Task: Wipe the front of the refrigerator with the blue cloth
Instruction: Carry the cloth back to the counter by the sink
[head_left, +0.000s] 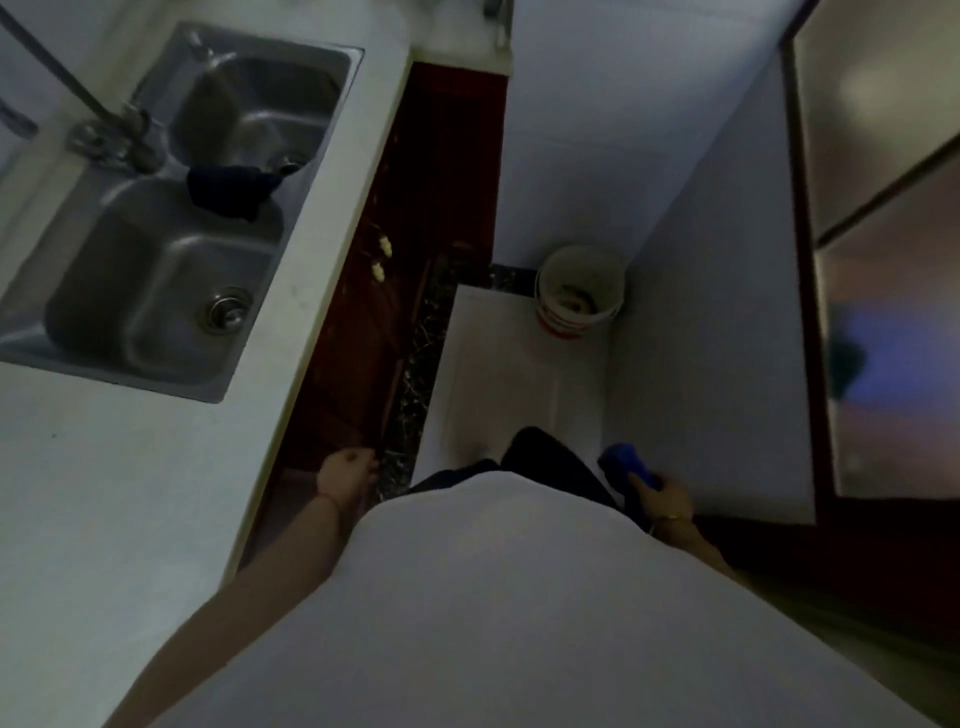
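- The person is standing between a white countertop (93, 493) on the left and the refrigerator (727, 338) on the right, looking straight down over a white shirt (493, 597) that is filling the near part of the view.
- The right hand (667, 496) is hanging low at the person's side, its fingers curling closed around the blue cloth (631, 465), which is sticking out from the far side of the fist.
- The blue cloth is sitting just beside the refrigerator's pale side panel, near its bottom; whether it is touching the panel is impossible to tell.
- The refrigerator's shiny front (883, 260) is running along the right edge of the view, well apart from the cloth, with a blurred blue reflection showing on it.
- The left hand (345, 473) is hanging by the near edge of the countertop, fingers curling loosely inward and holding nothing that can be seen.
- A steel double sink (171, 218) is sitting in the countertop at the far left, with a faucet (111, 132) along its left rim and a dark cloth (228, 189) draping over the divider between the basins.
- A white bucket with red bands (579, 291) is standing on the pale floor (519, 374) in the far corner, just beside the refrigerator's side.
- Dark red cabinet fronts (415, 234) are showing below the countertop edge.
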